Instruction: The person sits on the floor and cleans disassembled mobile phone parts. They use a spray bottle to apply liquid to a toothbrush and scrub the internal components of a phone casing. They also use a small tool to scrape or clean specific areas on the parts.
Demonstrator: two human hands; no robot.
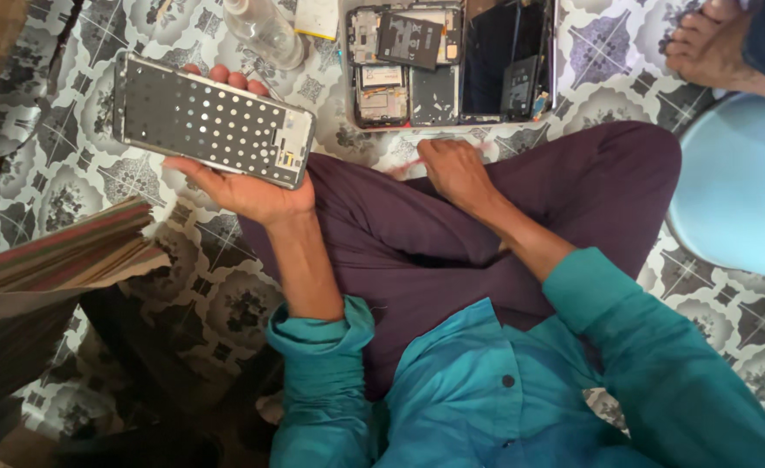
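Note:
My left hand (242, 186) holds a phone screen panel (209, 120) flat at upper left, its dark back dotted with pale spots and a small connector at its right end. My right hand (453, 169) rests on my purple trouser leg (452, 234) with its fingers curled; whether it pinches a thin pale tool at the fingertips I cannot tell. Just beyond it, on the patterned floor, lies an opened phone body (407, 65) with bare circuit boards and a loose black battery (410, 41). Beside it stands a dark phone cover (508, 56).
A clear plastic bottle (265, 30) lies at top centre. A light blue round stool (738, 186) stands at right, with another person's bare foot (712, 43) above it. Striped folded cloth (62, 251) sits at left on the tiled floor (712, 303).

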